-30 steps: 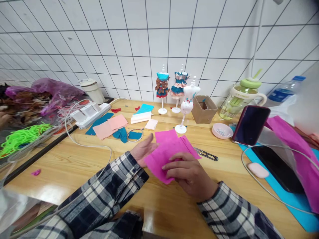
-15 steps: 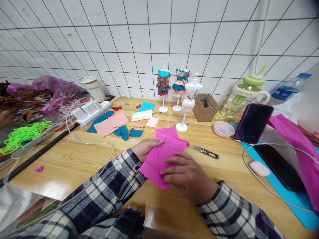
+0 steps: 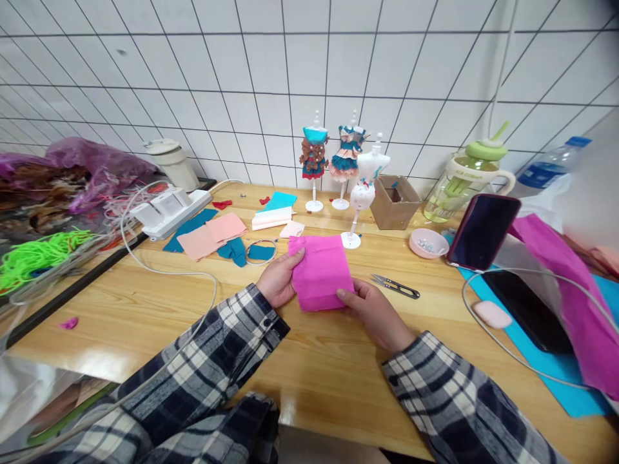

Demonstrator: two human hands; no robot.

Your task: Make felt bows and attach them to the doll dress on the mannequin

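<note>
A magenta piece of fabric or paper (image 3: 323, 274), roughly rectangular, is held up between both hands above the wooden table. My left hand (image 3: 280, 278) grips its left edge, thumb on top and fingers behind. The lower right corner is pinched by my right hand (image 3: 374, 309), its thumb in front. Black thread snips (image 3: 396, 286) lie to the right of the piece. Behind it stands a small white mannequin (image 3: 362, 193) with a speckled lower part. Two more mannequins wear a brown and red outfit (image 3: 314, 158) and a teal and peach dress (image 3: 345, 158).
Peach pieces (image 3: 213, 235), teal scraps (image 3: 235, 251) and a ring (image 3: 262, 252) lie left of centre. A power strip (image 3: 176, 212) with a white cable is further left. At right are a pink bead dish (image 3: 428, 243), a propped phone (image 3: 483, 231), a cardboard box (image 3: 395, 203) and a green-lidded bottle (image 3: 464, 183).
The magenta piece has changed from an angled, uneven spread to a smaller, neater rectangle. My right hand has moved from lying over it to pinching its lower right corner.
</note>
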